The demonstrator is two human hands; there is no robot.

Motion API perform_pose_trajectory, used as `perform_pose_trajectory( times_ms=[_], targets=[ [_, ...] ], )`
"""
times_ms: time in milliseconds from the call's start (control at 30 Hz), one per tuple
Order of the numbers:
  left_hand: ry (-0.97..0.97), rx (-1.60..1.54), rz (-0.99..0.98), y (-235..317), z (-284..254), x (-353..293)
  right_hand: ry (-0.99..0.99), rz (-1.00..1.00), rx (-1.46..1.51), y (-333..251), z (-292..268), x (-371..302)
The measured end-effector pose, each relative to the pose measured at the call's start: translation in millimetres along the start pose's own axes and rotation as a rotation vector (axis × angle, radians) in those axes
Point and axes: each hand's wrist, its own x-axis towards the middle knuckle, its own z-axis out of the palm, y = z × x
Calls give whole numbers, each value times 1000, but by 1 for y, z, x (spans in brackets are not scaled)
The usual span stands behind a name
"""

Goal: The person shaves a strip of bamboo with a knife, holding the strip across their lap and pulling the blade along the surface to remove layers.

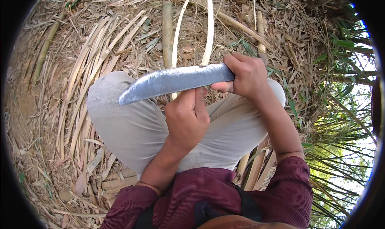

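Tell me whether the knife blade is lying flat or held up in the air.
Held up: the right hand grips the knife blade roughly level above the knees, tip pointing left, over the left hand.

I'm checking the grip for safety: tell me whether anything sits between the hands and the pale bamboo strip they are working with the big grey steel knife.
Nothing visible does. The left hand pinches the pale bamboo strip directly; the right hand grips the broad grey knife, laid across it.

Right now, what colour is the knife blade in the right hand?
Dull grey steel with darker mottling, on the knife blade held by the right hand; head view.
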Motion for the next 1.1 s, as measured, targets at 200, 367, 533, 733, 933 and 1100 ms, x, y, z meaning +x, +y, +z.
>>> perform_pose_trajectory(
  times_ms=[200, 367, 533, 733, 933, 1100],
  targets=[
    [-118, -29, -166, 13, -29, -7, -32, 680, 234, 43, -19, 27],
    [-97, -321, -263, 2, -20, -2, 154, 543, 278, 43, -33, 20],
    [-71, -300, -218, -5, -25, -7, 65, 107, 313, -13, -27, 11],
    [-65, -83, -43, -1, -21, -10, -78, -26, 170, -23, -21, 17],
    [-98, 4, 3, 4, -22, -29, -58, 339, 201, 25, -10, 22],
    [-167, -212, -177, 1, -20, -12, 217, 961, 745, 91, -22, 20]
  ],
)
